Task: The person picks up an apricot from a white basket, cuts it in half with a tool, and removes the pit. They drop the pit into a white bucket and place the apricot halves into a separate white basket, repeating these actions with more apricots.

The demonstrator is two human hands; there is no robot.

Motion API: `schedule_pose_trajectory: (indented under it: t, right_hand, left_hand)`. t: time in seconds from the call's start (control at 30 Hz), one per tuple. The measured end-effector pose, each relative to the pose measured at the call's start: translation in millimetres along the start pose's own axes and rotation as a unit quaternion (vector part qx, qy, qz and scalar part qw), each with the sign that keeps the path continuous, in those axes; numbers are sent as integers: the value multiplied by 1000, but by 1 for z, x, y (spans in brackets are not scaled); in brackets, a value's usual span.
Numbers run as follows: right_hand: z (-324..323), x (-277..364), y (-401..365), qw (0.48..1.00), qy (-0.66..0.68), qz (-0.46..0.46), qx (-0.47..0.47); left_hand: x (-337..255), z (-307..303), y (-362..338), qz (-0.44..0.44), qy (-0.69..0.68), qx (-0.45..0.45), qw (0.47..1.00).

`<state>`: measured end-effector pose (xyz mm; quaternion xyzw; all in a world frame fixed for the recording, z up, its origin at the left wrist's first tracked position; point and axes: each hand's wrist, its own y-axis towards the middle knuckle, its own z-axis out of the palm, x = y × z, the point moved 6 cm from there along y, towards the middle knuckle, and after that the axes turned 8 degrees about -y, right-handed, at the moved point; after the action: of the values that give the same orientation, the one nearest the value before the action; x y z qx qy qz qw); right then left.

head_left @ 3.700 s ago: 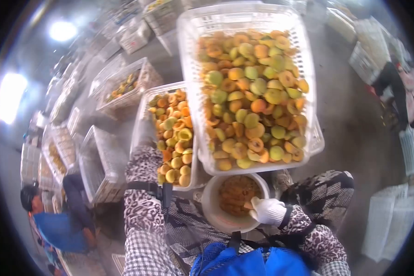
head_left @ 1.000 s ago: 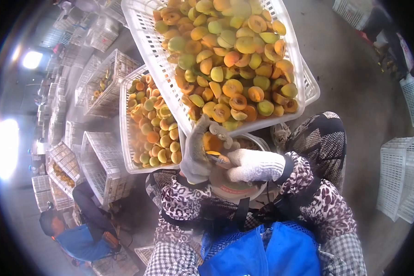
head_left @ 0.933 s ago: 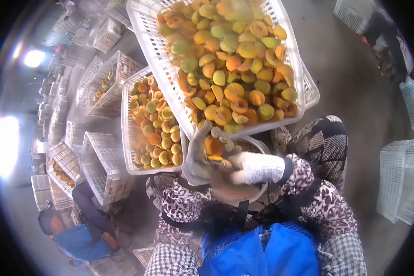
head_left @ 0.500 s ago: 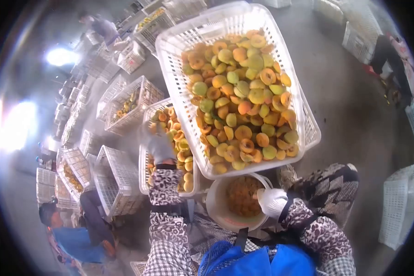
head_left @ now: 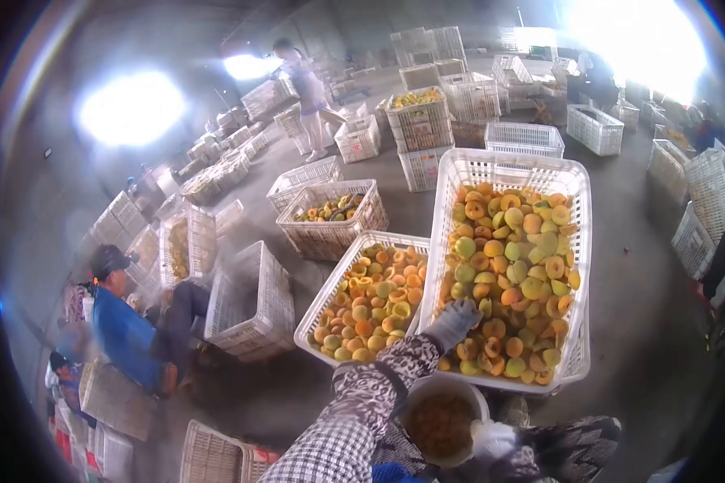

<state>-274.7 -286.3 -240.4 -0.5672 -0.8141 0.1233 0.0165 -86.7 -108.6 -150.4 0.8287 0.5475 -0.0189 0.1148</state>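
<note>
Big white crate (head_left: pixel 511 165) sat tilted up front, overlapping a lower white crate (head_left: pixel 318 304) at its left. White bucket (head_left: pixel 474 398) stood just below, between the knees. Left gloved hand (head_left: pixel 453 324) reached over the big crate's near left edge, fingertips among its contents; couldn't tell if clamped on anything. Right gloved hand (head_left: pixel 491 440) was at the bucket's right rim, blurred, finger state unclear. Stone-fruit halves (head_left: pixel 532 286), orange to green, filled both crates.
</note>
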Motion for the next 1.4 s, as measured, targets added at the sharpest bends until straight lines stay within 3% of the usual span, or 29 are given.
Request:
schedule_pose_trajectory:
  t: [0.03,0.07,0.1,0.13,0.17,0.2,0.23,0.27,0.3,0.37,0.4,0.47,0.53,0.57,0.6,0.63,0.67,0.73,0.77,0.83,0.87,0.93,1.07,1.2,1.27,1.33,1.37,1.4]
  right_hand:
    - [10,-1,6,986,-130,98,46]
    - [18,-2,9,947,-244,179,113]
    - [16,-4,5,949,-255,177,46]
    - [-1,-5,-1,948,-265,175,-20]
    - [5,0,-3,896,-389,210,-46]
    - [11,5,-6,820,-510,254,-60]
    - [17,11,-8,735,-603,303,-67]
    - [5,-1,1,952,-256,86,-144]
    - [-17,-7,-5,986,54,-111,-108]
    - [-57,-11,-5,954,244,-114,-133]
    - [-84,-13,1,925,370,-81,-21]
    - [-137,-9,0,922,372,-102,-31]
    - [-144,-2,5,918,372,-129,-46]
    - [-148,3,5,913,335,-177,-149]
    - [-155,8,3,895,293,-222,-252]
    - [-157,11,10,896,299,-215,-247]
    - [-165,11,16,881,325,-199,-281]
    - [-157,9,38,844,519,-39,-126]
    - [-164,10,43,845,520,-33,-121]
    - [-169,13,51,855,506,-21,-115]
    - [-169,15,53,861,492,-14,-128]
    - [-156,18,59,856,507,-21,-102]
    - [-162,21,57,864,493,-33,-95]
    - [-160,23,57,868,486,-40,-95]
    - [-149,26,58,847,529,-36,-46]
    - [-145,30,56,861,502,-56,-52]
    - [-148,32,55,871,482,-67,-63]
    - [-153,33,54,881,461,-77,-75]
  left_hand:
    - [-2,-5,-2,12,-49,-30,998]
    - [-8,-17,-1,51,-12,-166,985]
    - [-3,-18,2,49,-13,-167,985]
    - [7,-26,-3,-51,-182,-187,964]
    - [14,-28,-9,-150,-346,-194,906]
    - [19,-35,-14,-185,-568,-205,775]
    - [18,-38,-23,-221,-752,-196,589]
    - [11,-47,-31,-235,-761,-171,581]
    - [5,-59,-41,-233,-806,-162,520]
    - [-6,-76,-52,-229,-878,-156,390]
    - [-14,-78,-56,-243,-880,-143,381]
    - [-21,-79,-60,-234,-904,-154,322]
    - [-21,-67,-68,-226,-922,-145,280]
    - [-22,-63,-71,-206,-937,-143,243]
    - [-16,-56,-74,-226,-871,-204,386]
    - [-17,-55,-75,-234,-870,-197,386]
    - [-23,-60,-74,-226,-894,-172,347]
    - [-36,-69,-73,-225,-921,-125,292]
    - [-38,-64,-75,-230,-921,-121,289]
    - [-36,-59,-82,-252,-876,-132,390]
    - [-36,-57,-84,-255,-876,-132,388]
    - [-35,-64,-85,-227,-785,-115,564]
    - [-40,-68,-86,-280,-800,-125,515]
    - [-39,-69,-86,-245,-832,-144,477]
    - [-42,-69,-86,-231,-842,-145,466]
    - [-42,-64,-88,-281,-836,-155,445]
    - [-42,-61,-89,-280,-836,-154,446]
    - [-40,-60,-89,-249,-820,-166,487]
